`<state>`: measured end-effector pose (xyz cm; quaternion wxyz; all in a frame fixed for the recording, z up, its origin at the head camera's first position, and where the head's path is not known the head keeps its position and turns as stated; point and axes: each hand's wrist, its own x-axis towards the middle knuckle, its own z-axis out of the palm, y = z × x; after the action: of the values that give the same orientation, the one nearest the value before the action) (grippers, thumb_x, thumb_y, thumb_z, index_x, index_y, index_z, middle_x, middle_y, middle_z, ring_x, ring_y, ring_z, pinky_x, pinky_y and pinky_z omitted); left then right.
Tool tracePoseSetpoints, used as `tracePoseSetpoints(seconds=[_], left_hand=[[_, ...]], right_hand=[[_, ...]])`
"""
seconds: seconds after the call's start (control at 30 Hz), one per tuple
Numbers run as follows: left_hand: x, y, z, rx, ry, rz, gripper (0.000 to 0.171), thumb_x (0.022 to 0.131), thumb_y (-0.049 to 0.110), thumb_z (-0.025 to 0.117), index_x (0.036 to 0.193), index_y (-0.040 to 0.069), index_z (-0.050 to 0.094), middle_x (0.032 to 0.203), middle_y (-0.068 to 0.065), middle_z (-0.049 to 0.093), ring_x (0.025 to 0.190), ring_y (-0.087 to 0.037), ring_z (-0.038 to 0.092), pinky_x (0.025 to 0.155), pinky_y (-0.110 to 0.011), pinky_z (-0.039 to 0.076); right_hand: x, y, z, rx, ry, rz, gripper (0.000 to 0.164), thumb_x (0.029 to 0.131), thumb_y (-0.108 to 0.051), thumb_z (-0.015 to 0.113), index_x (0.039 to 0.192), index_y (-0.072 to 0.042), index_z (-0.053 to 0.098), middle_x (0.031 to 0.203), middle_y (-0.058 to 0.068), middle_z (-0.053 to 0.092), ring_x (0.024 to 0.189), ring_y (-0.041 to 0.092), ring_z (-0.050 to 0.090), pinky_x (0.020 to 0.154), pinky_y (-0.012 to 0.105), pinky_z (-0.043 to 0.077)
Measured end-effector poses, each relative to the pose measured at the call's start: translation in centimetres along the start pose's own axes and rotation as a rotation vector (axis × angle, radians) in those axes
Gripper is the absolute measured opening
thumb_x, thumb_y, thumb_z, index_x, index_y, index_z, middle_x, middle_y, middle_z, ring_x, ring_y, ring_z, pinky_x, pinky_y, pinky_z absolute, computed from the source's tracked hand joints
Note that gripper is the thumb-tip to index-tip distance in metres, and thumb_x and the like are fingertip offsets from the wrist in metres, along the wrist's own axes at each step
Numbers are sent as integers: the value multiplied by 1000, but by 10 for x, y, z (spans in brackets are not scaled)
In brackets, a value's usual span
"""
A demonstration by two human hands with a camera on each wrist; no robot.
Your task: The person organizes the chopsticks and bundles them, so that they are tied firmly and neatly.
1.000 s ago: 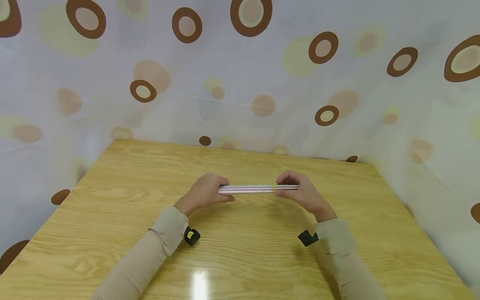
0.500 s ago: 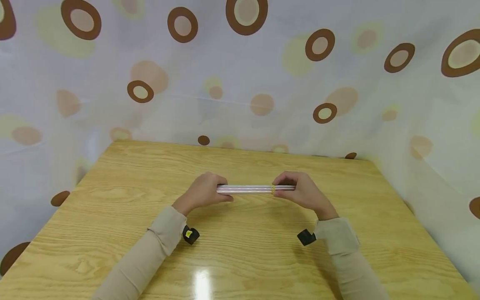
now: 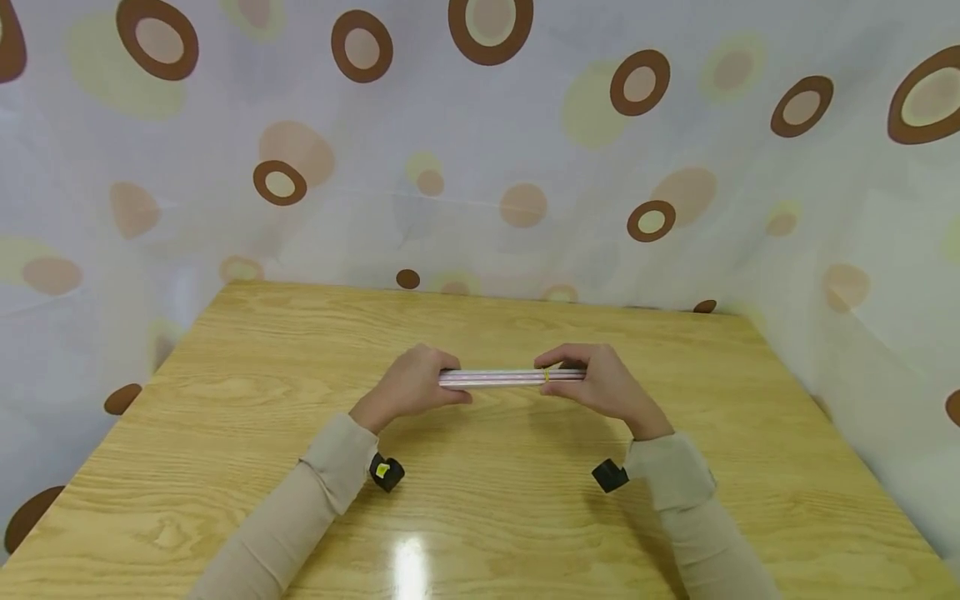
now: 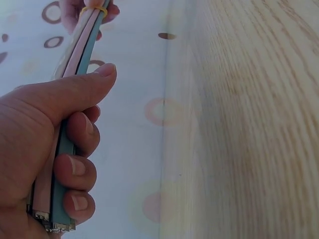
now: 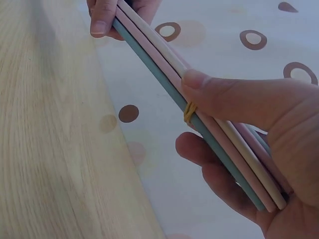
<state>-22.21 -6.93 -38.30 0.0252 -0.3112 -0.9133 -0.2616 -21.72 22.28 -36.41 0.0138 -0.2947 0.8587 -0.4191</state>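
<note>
Between both hands a bundle of chopsticks (image 3: 491, 378) is held level above the table. Its sticks are pale green-blue, pink and cream, as the right wrist view shows. A yellow rubber band (image 5: 190, 111) is wound round them near the right end. My left hand (image 3: 411, 383) grips the left end with curled fingers, and silvery stick ends (image 4: 54, 226) poke out below the fist in the left wrist view. My right hand (image 3: 609, 387) holds the other end, thumb and index finger at the band, with the stick ends against the palm.
A wooden table (image 3: 480, 492) spreads beneath the hands. Behind it and along the sides hangs a white cloth (image 3: 465, 125) with brown and beige circles. Each wrist carries a small black camera mount (image 3: 386, 472).
My right hand has slid slightly left along the bundle, so its fingertips now reach just past the rubber band. The left hand keeps its grip.
</note>
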Motion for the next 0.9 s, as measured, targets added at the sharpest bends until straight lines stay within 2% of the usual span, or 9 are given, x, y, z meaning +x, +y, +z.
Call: tracePoseSetpoints(seconds=[0.17,0.27,0.37,0.53,0.8,0.9], left_hand=[[-1,-2,-6,30,11,-12,25,77,35,80,75,14,67,66,5,62,54,-6,44,53,-20,35],[-2,-3,-8,13,11,-13,25,78,34,80,75,13,67,66,5,63,54,-6,44,53,-21,35],[-2,-3,-9,-3,-8,-9,24,78,34,80,76,13,68,67,5,63,54,-5,44,52,-20,35],[-2,-2,-8,-57,-39,-5,22,78,31,80,77,11,69,67,4,64,54,-5,44,52,-19,36],[1,0,-4,-97,-75,-2,19,78,27,81,77,11,70,68,3,65,54,-6,42,53,-20,35],[1,3,-3,-94,-83,-1,20,77,27,81,77,10,70,69,3,65,55,-6,43,53,-20,36]], right_hand=[[1,0,-6,-57,-12,-50,26,81,-11,77,105,-8,64,100,7,68,89,17,67,78,26,54],[0,-2,-6,-106,-21,-39,20,83,-13,75,101,-10,65,96,3,68,90,14,67,80,26,54],[-1,-6,-6,-119,-33,-24,17,84,-14,75,99,-12,68,93,1,69,85,10,67,77,25,54],[-1,-8,-4,-176,-26,-56,16,83,-15,75,99,-12,70,90,0,70,79,6,67,73,25,55],[-1,-18,1,-389,-22,-92,22,81,-16,77,100,-8,72,89,2,72,74,9,69,67,25,54],[1,-21,7,-437,-29,-105,23,79,-20,79,98,-9,73,83,-1,71,63,3,60,60,21,49]])
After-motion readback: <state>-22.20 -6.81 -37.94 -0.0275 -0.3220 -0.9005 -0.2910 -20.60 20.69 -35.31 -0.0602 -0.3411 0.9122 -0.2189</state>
